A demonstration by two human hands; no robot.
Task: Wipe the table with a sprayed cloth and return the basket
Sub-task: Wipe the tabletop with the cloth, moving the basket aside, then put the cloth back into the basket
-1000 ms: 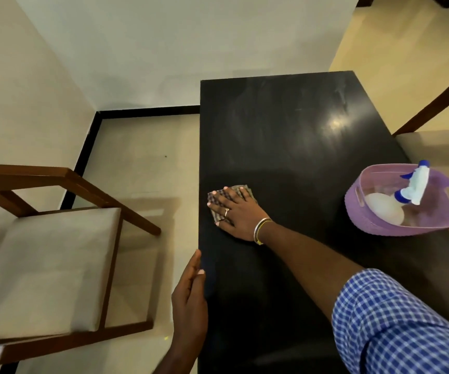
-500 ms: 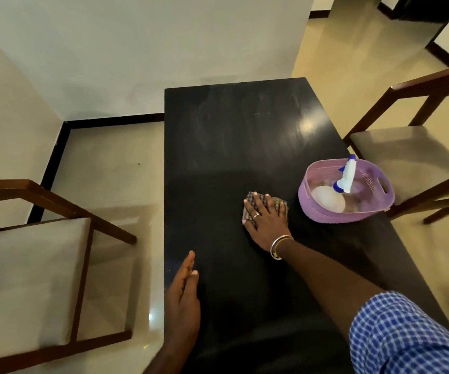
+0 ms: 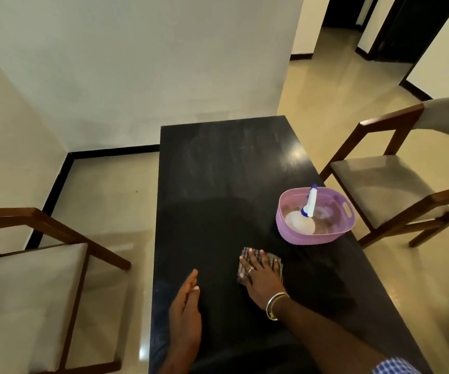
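A long black table [image 3: 223,168] runs away from me. My right hand [image 3: 262,282] lies flat with spread fingers on a checked cloth [image 3: 246,256], pressing it onto the tabletop just below the basket. The purple plastic basket [image 3: 289,230] stands near the table's right edge and holds a white spray bottle [image 3: 311,202] with a blue trigger. My left hand [image 3: 187,317] rests flat on the table near its left edge, fingers together, holding nothing.
A wooden chair with a pale cushion [image 3: 29,298] stands left of the table, another chair [image 3: 385,187] to the right. A white wall closes the far end. Tiled floor [image 3: 110,201] lies on both sides, and a dark doorway [image 3: 396,25] is at the far right.
My right hand has slid the cloth from the table's left edge across towards the right, ending close below the basket. My left hand stays on the left edge. My view has lifted and shifted.
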